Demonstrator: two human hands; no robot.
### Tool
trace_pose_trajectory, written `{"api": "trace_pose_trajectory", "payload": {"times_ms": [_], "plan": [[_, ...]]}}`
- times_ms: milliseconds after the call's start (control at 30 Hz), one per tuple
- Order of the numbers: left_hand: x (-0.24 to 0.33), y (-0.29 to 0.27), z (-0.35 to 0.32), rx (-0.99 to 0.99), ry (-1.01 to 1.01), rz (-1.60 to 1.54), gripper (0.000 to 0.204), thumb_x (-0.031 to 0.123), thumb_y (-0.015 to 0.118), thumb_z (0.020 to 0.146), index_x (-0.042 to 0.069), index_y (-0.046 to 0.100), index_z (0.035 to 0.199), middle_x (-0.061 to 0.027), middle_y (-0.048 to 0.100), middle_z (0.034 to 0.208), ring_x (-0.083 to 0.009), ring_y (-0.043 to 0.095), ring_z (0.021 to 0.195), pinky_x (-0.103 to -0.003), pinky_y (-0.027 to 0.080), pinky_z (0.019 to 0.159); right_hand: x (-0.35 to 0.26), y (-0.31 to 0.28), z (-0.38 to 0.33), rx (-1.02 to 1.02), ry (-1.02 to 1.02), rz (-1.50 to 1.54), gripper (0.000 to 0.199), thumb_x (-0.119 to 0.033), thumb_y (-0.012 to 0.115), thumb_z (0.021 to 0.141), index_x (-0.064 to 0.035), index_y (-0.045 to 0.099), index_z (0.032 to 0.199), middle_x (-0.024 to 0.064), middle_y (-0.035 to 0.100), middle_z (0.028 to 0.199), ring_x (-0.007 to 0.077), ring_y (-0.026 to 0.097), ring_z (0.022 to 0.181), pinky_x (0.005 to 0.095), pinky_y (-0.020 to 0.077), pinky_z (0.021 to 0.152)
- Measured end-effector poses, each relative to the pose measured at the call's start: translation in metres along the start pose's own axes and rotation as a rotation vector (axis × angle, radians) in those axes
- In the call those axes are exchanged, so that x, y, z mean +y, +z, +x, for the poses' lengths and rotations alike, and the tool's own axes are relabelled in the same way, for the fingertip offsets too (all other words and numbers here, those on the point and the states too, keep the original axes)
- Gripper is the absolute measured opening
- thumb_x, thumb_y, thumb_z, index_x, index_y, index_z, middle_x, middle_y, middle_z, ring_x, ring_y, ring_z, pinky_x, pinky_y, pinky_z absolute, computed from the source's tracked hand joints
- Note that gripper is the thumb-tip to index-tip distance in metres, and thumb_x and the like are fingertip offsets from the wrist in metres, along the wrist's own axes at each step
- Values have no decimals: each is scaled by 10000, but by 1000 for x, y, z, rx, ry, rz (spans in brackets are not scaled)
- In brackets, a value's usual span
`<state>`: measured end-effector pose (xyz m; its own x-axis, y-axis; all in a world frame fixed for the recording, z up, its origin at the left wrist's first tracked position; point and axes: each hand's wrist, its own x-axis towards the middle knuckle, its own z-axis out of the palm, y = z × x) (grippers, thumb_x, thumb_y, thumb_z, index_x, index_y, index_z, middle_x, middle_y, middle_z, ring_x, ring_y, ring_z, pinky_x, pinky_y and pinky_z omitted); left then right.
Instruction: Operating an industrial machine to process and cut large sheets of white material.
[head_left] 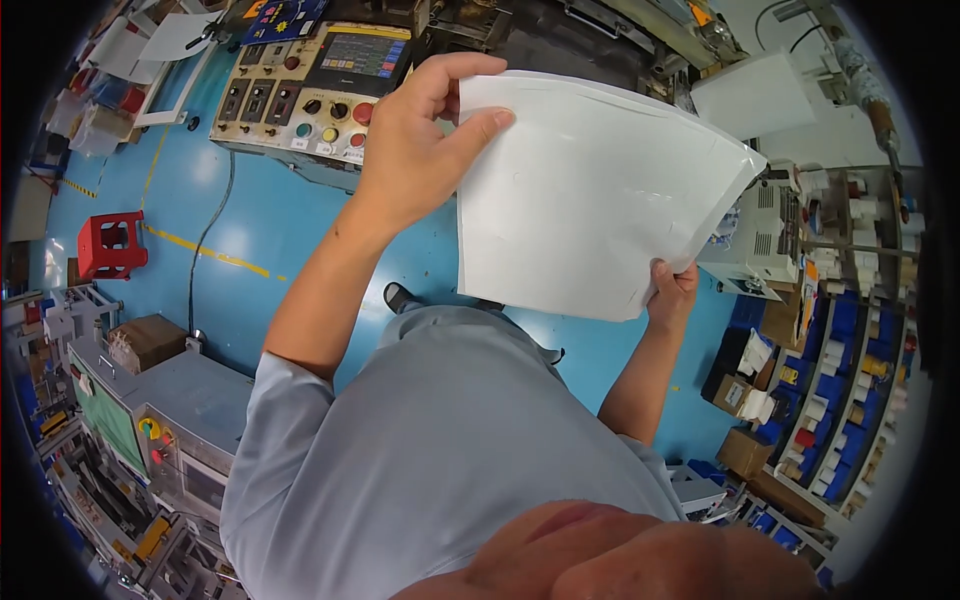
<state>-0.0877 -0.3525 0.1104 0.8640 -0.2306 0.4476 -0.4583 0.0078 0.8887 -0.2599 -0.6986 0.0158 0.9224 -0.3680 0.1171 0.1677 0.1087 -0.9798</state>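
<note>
Both hands hold up a small stack of white sheets [590, 190] in front of me, its surface glossy in places and its edges slightly fanned. My left hand [425, 140] pinches the upper left corner between thumb and fingers. At the lower right edge my right hand [673, 290] grips the sheets, thumb on the near face and the other fingers mostly hidden behind. Beyond the sheets' left edge stands a machine control panel [315, 90] with knobs, coloured buttons and a lit screen.
A red stool [112, 246] stands on the blue floor [265, 215] at left, near a dark cable. Grey equipment [170, 390] with a cardboard box [147, 342] is at lower left. Shelves with blue bins [835, 370] line the right side. Dark machinery [550, 40] lies ahead.
</note>
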Motion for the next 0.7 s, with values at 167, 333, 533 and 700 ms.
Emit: {"api": "trace_pose_trajectory", "payload": {"times_ms": [167, 333, 533, 700], "plan": [[7, 1, -4, 59, 210, 167, 356, 16, 758, 884, 6, 633, 1217, -90, 712, 1055, -104, 659, 847, -233, 530, 730, -5, 6, -4, 23, -20, 8, 406, -206, 809, 870, 10, 647, 1172, 45, 708, 1050, 114, 640, 904, 264, 503, 841], [10, 1, -5, 130, 451, 278, 342, 1, 760, 881, -18, 637, 1200, -94, 719, 1029, -101, 649, 823, -227, 525, 685, -3, 5, -2, -4, -24, 41, 449, -204, 804, 869, 21, 622, 1213, 77, 703, 1116, 144, 650, 968, 294, 504, 898], [19, 5, -17, 193, 144, 12, 241, 49, 774, 852, 27, 701, 1080, -74, 727, 1011, -106, 667, 759, -222, 538, 674, 3, -7, -3, -49, -22, 52, 528, -201, 801, 864, 39, 579, 1279, 127, 694, 1194, 213, 672, 1065, 355, 514, 975], [19, 4, -17, 153, 235, -16, 136, -6, 715, 871, 23, 700, 1003, -99, 747, 1025, -109, 668, 769, -231, 539, 681, 1, -6, -5, -54, -25, 64, 515, -198, 800, 868, 35, 586, 1274, 130, 698, 1188, 212, 674, 1066, 356, 516, 974]]}}
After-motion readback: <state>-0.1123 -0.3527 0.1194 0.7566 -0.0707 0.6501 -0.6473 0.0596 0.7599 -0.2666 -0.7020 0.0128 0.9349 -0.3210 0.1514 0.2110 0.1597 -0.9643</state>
